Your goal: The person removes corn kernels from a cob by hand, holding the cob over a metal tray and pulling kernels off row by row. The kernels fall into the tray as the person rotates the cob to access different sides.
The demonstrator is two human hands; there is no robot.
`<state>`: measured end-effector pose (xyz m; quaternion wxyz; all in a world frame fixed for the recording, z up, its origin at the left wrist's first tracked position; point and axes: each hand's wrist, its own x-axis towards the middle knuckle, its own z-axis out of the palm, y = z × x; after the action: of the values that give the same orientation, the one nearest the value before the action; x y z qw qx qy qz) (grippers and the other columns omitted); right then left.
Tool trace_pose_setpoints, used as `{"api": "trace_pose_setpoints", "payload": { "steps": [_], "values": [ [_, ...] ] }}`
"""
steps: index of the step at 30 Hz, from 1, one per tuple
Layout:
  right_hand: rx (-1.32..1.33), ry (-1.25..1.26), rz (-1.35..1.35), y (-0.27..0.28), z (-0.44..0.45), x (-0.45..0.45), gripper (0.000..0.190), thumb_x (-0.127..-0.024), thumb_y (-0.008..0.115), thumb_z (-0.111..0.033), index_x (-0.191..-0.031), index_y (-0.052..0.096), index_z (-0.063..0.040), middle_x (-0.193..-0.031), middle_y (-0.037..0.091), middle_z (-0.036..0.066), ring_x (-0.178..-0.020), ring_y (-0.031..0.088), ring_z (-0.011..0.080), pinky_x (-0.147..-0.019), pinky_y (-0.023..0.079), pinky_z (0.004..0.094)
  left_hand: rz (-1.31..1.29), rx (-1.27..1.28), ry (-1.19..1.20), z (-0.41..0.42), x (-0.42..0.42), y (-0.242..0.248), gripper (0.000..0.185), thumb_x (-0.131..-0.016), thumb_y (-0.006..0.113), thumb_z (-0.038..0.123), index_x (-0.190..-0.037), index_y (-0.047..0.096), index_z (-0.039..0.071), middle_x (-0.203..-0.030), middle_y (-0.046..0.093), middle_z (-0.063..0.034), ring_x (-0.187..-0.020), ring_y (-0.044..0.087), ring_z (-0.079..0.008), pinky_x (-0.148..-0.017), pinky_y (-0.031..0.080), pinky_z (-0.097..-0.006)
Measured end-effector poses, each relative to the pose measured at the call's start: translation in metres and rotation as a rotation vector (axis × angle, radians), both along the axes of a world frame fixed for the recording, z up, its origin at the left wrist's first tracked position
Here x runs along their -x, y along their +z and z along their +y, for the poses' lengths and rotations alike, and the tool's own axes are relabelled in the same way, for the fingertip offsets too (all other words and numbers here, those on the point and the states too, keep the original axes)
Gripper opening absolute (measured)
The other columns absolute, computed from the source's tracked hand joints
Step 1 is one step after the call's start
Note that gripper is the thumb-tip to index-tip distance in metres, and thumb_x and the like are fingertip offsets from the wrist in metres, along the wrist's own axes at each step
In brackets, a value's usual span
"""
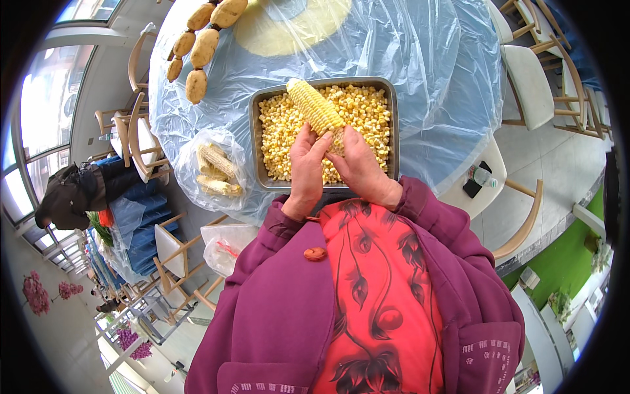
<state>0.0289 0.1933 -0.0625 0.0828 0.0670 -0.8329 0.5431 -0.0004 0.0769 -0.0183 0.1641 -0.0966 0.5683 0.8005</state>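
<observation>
An ear of yellow corn [315, 106] is held at its lower end between my two hands, tilted up and to the left. My left hand [306, 165] grips it from the left, thumb against the kernels. From the right, my right hand [363, 165] closes its fingers around the end, where some kernels are off the cob. Beneath both hands lies a rectangular metal tray [394, 123] filled with loose corn kernels [280, 133]. Left of the tray, a clear plastic bag [189, 170] holds several stripped corncobs [216, 161].
Lotus root segments [204, 47] lie at the upper left of the plastic-covered round table [443, 74]. Chairs stand around it; one seat at the right bears a plastic bottle [482, 176] and a dark phone-like object [473, 189]. A person in dark clothes [74, 197] is at the far left.
</observation>
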Motion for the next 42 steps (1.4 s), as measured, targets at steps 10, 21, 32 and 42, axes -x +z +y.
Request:
{"api": "trace_pose_setpoints", "payload": {
  "steps": [10, 21, 32, 42],
  "values": [
    [-0.158, 0.008, -0.045, 0.006, 0.001, -0.002, 0.06, -0.082, 0.066, -0.006, -0.128, 0.035, 0.016, -0.103, 0.052, 0.03, -0.092, 0.054, 0.0445, -0.078, 0.047, 0.0463, 0.179, 0.169, -0.036, 0.002, 0.003, -0.001, 0.033, -0.095, 0.051, -0.001, -0.128, 0.045, -0.003, -0.117, 0.06, -0.01, -0.106, 0.059, -0.0152, -0.092, 0.047, -0.0281],
    [-0.268, -0.005, 0.06, 0.001, -0.005, -0.002, 0.065, -0.08, 0.067, -0.008, -0.129, 0.034, 0.016, -0.102, 0.051, 0.03, -0.089, 0.054, 0.0435, -0.075, 0.048, 0.0467, 0.235, 0.206, 0.057, 0.007, -0.001, -0.002, 0.026, -0.094, 0.052, 0.0, -0.12, 0.048, -0.003, -0.11, 0.062, -0.0093, -0.1, 0.06, -0.0144, -0.085, 0.048, -0.0273],
    [-0.43, -0.011, 0.183, 0.001, -0.007, 0.0, 0.057, -0.082, 0.058, -0.006, -0.125, 0.033, 0.022, -0.093, 0.05, 0.025, -0.082, 0.054, 0.0348, -0.071, 0.049, 0.0404, 0.334, 0.391, 0.078, 0.004, -0.001, -0.01, 0.021, -0.091, 0.051, 0.002, -0.111, 0.051, -0.005, -0.103, 0.063, -0.0116, -0.091, 0.061, -0.0169, -0.081, 0.048, -0.0292],
    [-0.424, 0.046, 0.105, -0.009, -0.007, -0.002, 0.061, -0.083, 0.063, -0.009, -0.127, 0.033, 0.019, -0.098, 0.051, 0.028, -0.086, 0.055, 0.0394, -0.075, 0.049, 0.043, 0.203, 0.238, 0.151, 0.006, -0.001, -0.01, 0.025, -0.085, 0.047, 0.0, -0.109, 0.051, -0.006, -0.104, 0.062, -0.0119, -0.094, 0.059, -0.0177, -0.084, 0.046, -0.0289]
  ]
}}
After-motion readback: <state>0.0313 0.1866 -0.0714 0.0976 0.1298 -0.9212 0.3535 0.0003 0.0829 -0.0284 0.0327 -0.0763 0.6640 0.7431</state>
